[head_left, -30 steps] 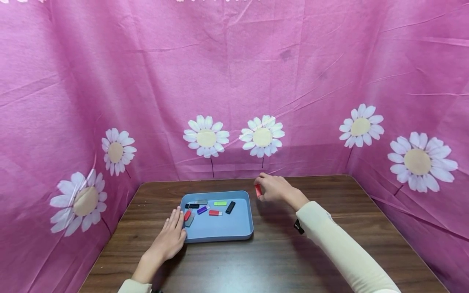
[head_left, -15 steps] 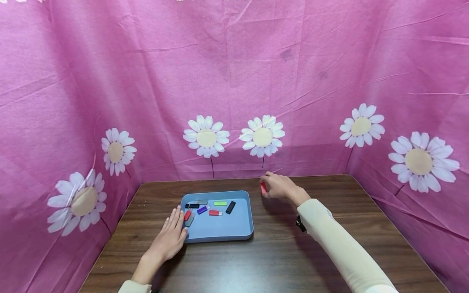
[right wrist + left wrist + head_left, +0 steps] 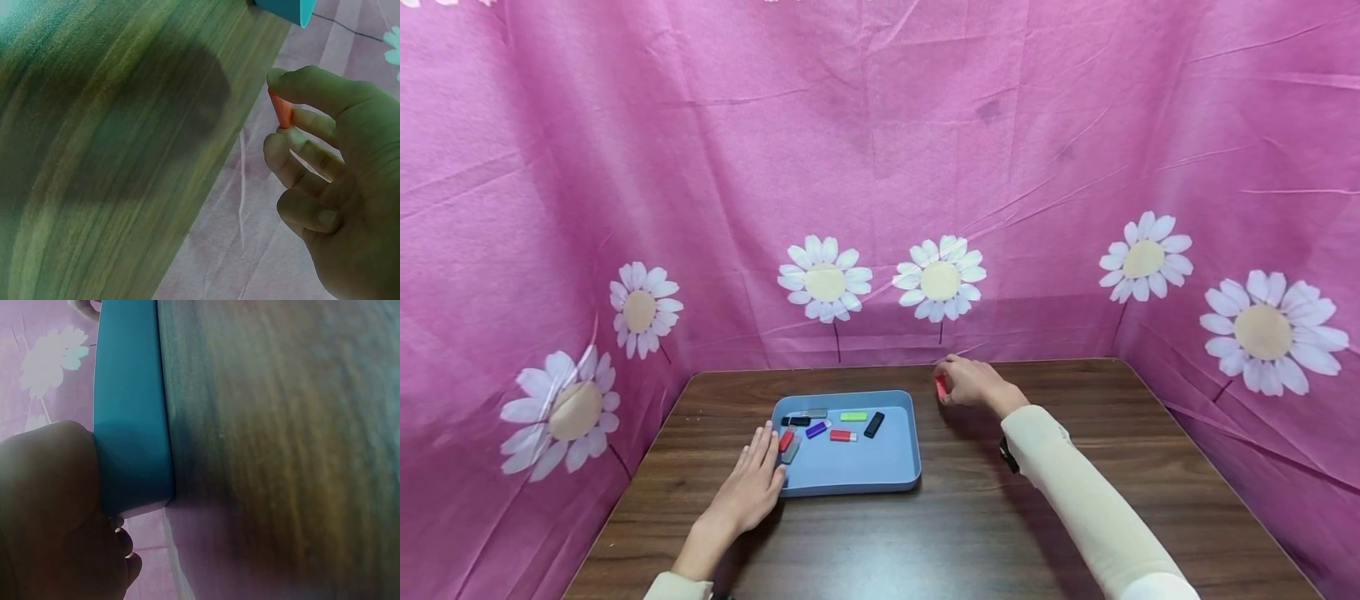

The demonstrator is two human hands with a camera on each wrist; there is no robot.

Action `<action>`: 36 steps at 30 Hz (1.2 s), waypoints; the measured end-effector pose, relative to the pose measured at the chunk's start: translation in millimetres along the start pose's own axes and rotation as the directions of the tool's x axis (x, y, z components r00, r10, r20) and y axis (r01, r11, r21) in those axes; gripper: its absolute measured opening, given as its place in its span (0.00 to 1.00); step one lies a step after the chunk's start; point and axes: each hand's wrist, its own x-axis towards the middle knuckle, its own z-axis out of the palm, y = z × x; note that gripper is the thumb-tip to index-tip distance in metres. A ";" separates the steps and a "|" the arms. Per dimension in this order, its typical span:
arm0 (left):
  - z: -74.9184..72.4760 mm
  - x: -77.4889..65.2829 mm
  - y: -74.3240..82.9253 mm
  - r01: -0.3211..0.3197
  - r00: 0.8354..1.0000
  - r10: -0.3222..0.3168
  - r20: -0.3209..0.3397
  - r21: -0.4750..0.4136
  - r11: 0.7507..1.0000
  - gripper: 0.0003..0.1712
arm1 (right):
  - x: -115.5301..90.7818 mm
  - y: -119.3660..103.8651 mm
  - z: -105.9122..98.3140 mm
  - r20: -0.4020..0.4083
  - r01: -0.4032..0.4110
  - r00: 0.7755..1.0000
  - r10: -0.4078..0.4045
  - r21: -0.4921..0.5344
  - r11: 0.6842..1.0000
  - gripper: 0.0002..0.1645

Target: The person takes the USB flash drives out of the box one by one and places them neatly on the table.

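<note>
In the head view, my right hand [image 3: 973, 383] is over the table's far side, right of the tray. It pinches a small red USB stick [image 3: 942, 388] between thumb and fingertips; the right wrist view shows the stick [image 3: 281, 109] partly covered by the fingers. My left hand [image 3: 747, 483] lies with straight fingers along the left wall of a blue tray [image 3: 850, 477], touching it. In the tray are several USB sticks: a green one [image 3: 853, 417], a purple one [image 3: 817, 429], a red one [image 3: 841, 436], and others in black, grey and red toward the left side.
The tray stands on a brown wooden table [image 3: 1037, 533]. A pink cloth [image 3: 880, 167] with printed daisies hangs behind the table and along both sides. In the right wrist view, a corner of the tray [image 3: 287, 9] shows at the top.
My right hand has shifted slightly right, away from the tray, with the red USB stick, and then stays nearly still. My left hand stays at the tray's left side.
</note>
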 end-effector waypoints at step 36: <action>3.1 0.6 -2.6 0.030 0.999 -0.030 0.023 -0.019 0.999 0.36 | 0.8 8.6 29.0 0.111 -0.038 0.993 0.032 0.049 0.998 0.30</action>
